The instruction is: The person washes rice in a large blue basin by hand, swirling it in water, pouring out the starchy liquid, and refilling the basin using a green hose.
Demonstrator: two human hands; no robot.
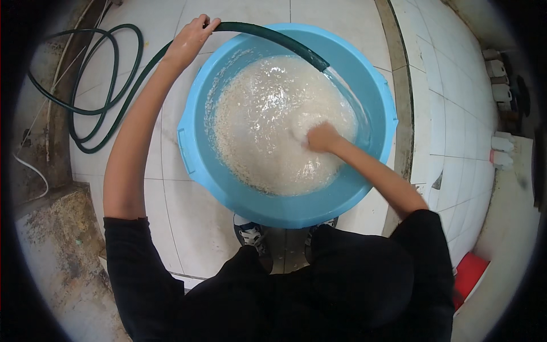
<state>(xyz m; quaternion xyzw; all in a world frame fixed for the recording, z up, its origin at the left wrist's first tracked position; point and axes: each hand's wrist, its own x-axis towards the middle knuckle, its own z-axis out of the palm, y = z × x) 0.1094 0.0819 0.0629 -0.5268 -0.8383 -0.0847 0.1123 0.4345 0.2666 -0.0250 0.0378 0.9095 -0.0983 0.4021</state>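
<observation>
A large light-blue plastic tub (295,213) stands on the floor in front of me. Cloudy water with pale grains that look like rice (256,124) fills its lower part, and grains cling to the left inner wall. Beyond the tub's far left rim, my left hand (192,40) grips a dark green hose (273,36). The hose arches over the rim, and its mouth pours a clear stream of water (348,92) down the right inner wall. My right hand (322,137) is at the grainy water's surface, right of centre, blurred by motion. Its fingers are hidden.
Loops of the hose (115,85) lie on the white tiled floor (179,222) at left, beside a stained wall (60,239). A raised sill (401,107) runs along the tub's right. White plastic jugs (501,92) and a red container (470,273) stand far right. My shoes (252,235) are against the tub's near side.
</observation>
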